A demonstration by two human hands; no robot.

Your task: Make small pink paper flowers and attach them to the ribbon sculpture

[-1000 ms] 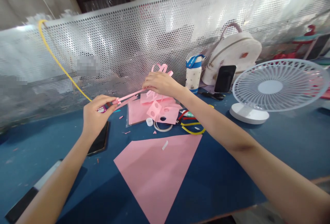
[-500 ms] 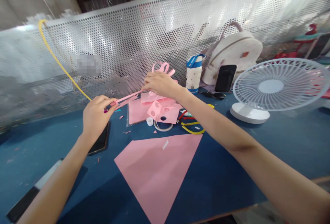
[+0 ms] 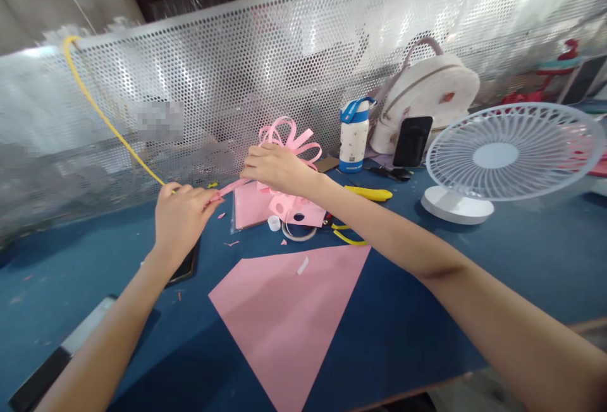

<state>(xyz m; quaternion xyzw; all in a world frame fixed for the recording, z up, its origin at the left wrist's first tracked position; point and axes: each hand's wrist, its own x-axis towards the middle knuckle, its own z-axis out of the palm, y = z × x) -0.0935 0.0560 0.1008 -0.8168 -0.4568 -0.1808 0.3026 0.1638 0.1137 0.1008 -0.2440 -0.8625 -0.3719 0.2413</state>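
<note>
Between my hands runs a narrow pink paper strip (image 3: pixel 232 187). My left hand (image 3: pixel 180 219) pinches its near end, above a dark phone (image 3: pixel 186 265) lying on the table. My right hand (image 3: pixel 279 169) is closed around the strip's other end, its fingertips partly hidden. Just behind that hand rises a cluster of pink paper loops (image 3: pixel 296 140); where it joins the strip is covered. Below lie pink sheets (image 3: pixel 251 205) in a clear sleeve and a pink piece with round holes (image 3: pixel 310 212). Closer to me, a large pink sheet (image 3: pixel 289 311) lies flat with a small white scrap (image 3: pixel 303 265) on it.
A white tape roll (image 3: pixel 274 223), a pale ring (image 3: pixel 298 235) and yellow-handled pliers (image 3: pixel 351 237) lie mid-table. A bottle (image 3: pixel 353 137), backpack (image 3: pixel 427 99), upright phone (image 3: pixel 412 141) and white fan (image 3: pixel 496 156) stand right. Perforated metal (image 3: pixel 213 96) borders the back.
My right hand has moved left and slightly down, nearer my left hand, uncovering more of the loops. The stretch of strip between the hands is shorter.
</note>
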